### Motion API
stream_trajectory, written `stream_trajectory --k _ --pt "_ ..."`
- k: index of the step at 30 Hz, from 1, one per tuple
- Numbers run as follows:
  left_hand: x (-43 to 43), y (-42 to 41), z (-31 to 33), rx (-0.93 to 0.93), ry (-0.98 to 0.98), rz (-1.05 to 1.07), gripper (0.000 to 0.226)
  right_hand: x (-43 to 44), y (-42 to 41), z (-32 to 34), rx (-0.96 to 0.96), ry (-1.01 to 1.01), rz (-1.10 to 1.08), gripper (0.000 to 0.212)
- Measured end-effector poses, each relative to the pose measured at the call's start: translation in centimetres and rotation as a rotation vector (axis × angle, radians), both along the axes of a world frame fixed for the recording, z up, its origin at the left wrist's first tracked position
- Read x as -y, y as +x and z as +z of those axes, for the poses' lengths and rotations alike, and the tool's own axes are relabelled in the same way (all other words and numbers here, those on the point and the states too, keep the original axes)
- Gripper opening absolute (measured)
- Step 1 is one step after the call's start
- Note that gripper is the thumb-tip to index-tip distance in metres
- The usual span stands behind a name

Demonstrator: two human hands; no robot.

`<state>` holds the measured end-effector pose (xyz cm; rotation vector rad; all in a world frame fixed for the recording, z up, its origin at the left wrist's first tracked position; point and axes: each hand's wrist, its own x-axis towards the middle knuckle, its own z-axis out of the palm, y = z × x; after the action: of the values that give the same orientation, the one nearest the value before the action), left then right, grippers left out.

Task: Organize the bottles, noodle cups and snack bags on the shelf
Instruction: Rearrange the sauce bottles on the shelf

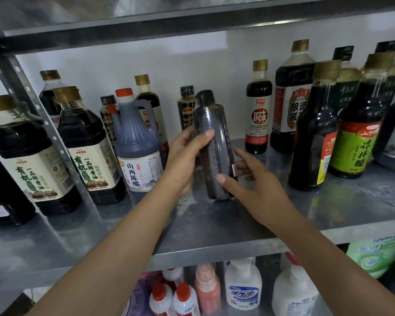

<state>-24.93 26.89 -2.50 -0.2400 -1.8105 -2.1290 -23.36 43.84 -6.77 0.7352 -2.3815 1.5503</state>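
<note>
A tall dark bottle (214, 142) with a black cap stands slightly tilted in the middle of the steel shelf (214, 229). My left hand (187, 156) grips its left side, thumb across the front. My right hand (253, 179) touches its lower right side, thumb at the front and fingers behind, loosely spread. Behind it stands a similar dark bottle (185, 108) with a black cap.
Soy sauce bottles (87, 142) and a vinegar jug (137, 147) crowd the left. Dark bottles (312, 133) and a green-labelled one (358, 133) fill the right. A red-labelled bottle (259, 110) stands at the back. Soap dispensers (242, 286) sit on the shelf below.
</note>
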Motion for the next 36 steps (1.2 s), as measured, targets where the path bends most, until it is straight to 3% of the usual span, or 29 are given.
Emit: stream_trajectory --k 3,8,13,19,24,28,36 --pt "-0.17 0.12 0.05 -0.014 0.120 -0.132 0.049 0.08 0.47 0.53 0.051 -0.038 0.061 0.044" --pt "-0.02 0.01 -0.23 -0.037 0.163 -0.278 0.049 -0.03 0.67 0.56 0.043 -0.055 0.043 0.066" --pt "-0.55 0.25 -0.20 -0.030 -0.034 -0.197 0.052 0.14 0.83 0.75 0.021 -0.030 -0.060 0.102" --pt "-0.38 0.11 -0.35 -0.014 -0.092 -0.100 0.053 0.22 0.91 0.75 0.004 -0.026 -0.082 0.113" --pt "-0.02 -0.26 -0.68 -0.011 -0.075 -0.078 0.047 0.18 0.34 0.72 0.027 -0.069 -0.068 0.100" --pt "-0.15 -0.43 -0.71 0.012 -0.065 -0.097 0.047 0.26 0.31 0.57 0.004 -0.050 0.008 0.057" --pt "-0.14 -0.53 -0.67 0.031 -0.076 -0.077 0.039 0.08 0.21 0.48 0.006 -0.065 0.042 0.054"
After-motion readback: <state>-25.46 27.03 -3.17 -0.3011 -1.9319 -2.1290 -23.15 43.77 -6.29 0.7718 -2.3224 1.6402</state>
